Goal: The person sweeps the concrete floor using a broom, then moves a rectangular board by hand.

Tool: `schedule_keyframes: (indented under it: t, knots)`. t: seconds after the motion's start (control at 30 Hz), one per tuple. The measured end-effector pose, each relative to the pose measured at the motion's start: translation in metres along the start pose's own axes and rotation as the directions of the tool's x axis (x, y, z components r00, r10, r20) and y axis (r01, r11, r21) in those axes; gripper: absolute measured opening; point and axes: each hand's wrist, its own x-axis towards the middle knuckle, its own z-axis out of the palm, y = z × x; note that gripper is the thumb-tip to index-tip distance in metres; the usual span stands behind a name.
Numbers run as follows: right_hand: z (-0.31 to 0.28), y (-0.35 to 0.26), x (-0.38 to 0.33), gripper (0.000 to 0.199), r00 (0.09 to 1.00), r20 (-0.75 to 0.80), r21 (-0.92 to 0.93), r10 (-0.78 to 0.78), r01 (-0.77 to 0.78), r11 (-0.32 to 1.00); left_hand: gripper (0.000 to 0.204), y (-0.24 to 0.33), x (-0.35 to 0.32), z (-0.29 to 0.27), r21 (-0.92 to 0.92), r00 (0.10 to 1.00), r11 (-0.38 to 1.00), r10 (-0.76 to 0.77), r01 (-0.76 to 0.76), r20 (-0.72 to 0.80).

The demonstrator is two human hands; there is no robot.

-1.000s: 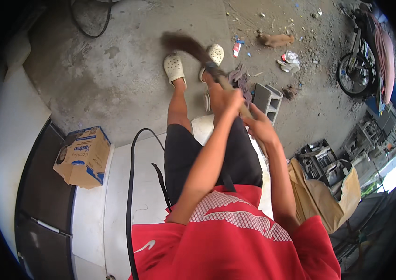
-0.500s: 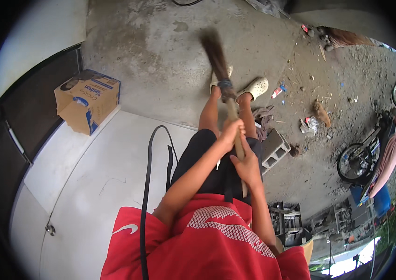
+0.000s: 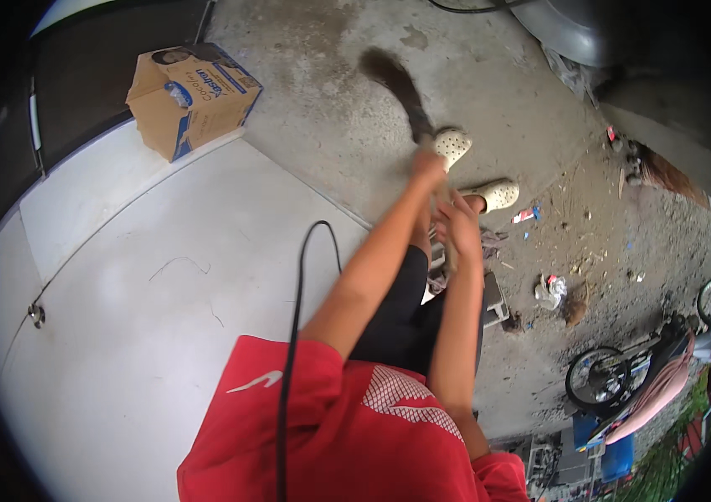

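Note:
A broom with dark, blurred bristles [image 3: 395, 82] reaches away from me over the concrete floor, its bristle end curving to the left. My left hand [image 3: 429, 170] is closed round it just behind the bristles. Nearer to me, my right hand [image 3: 458, 226] wraps the pale handle, though its fingers are partly smeared by motion. The handle's near end runs down along my right forearm. Two cream clogs [image 3: 453, 147] are on my feet, close to the bristles and my left hand.
On my left stands a cardboard box [image 3: 213, 100] on a white surface [image 3: 163, 293]. Litter, including a white crumpled wrapper [image 3: 549, 291], lies on the dirt to the right. A hollow block [image 3: 495, 301] sits beside my legs; a motorcycle [image 3: 623, 376] stands farther right.
Both hands have moved away from my body with the broom, and my left hand is now closer to the bristles. The bristles have bent leftward. The whole view has shifted.

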Motion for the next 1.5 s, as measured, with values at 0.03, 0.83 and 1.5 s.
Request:
schedule_keyframes:
  t: [0.03,0.83,1.5]
  knots:
    - [-0.03,0.007,-0.021,0.057,0.99,-0.138,0.085,-0.001,0.013,0.996,0.016,0.029,-0.018,0.047,-0.283,0.978,0.949,-0.176,0.139,-0.11]
    - [0.302,-0.129,-0.022,0.066,0.895,0.425,-0.905,-0.133,0.416,-0.092,0.019,-0.035,0.01,-0.273,-0.55,0.997,-0.835,-0.019,0.029,0.081]
    - [0.517,-0.294,0.048,0.079,0.856,-0.068,-0.686,0.513,0.333,-0.647,0.013,-0.007,0.039,-0.401,0.04,0.902,-0.99,-0.104,-0.133,0.419]
